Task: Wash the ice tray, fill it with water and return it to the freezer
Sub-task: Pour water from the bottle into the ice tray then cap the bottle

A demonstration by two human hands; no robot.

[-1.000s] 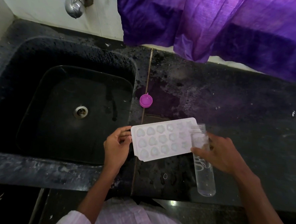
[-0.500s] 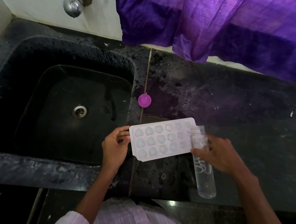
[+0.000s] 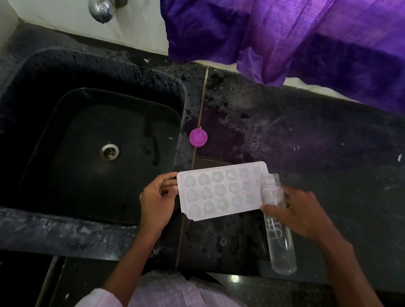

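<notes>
A white ice tray [image 3: 220, 190] with several heart-shaped cells lies flat on the black counter, just right of the sink. My left hand [image 3: 157, 201] pinches its left edge. My right hand [image 3: 297, 213] grips a clear plastic bottle [image 3: 278, 231] around its upper part. The bottle is uncapped and tilted, its open mouth over the tray's right end. Water fills the bottle's lower part. The tray's cells look glossy; how full they are I cannot tell.
A black sink [image 3: 88, 146] with a metal drain [image 3: 109, 150] is at left, a chrome tap [image 3: 102, 3] above it. A purple bottle cap [image 3: 198, 137] lies upturned behind the tray. Purple cloth [image 3: 310, 36] hangs over the counter's back edge.
The bottle's mouth has shifted slightly nearer along the tray's right end. My left hand still holds the tray's left edge in the same place.
</notes>
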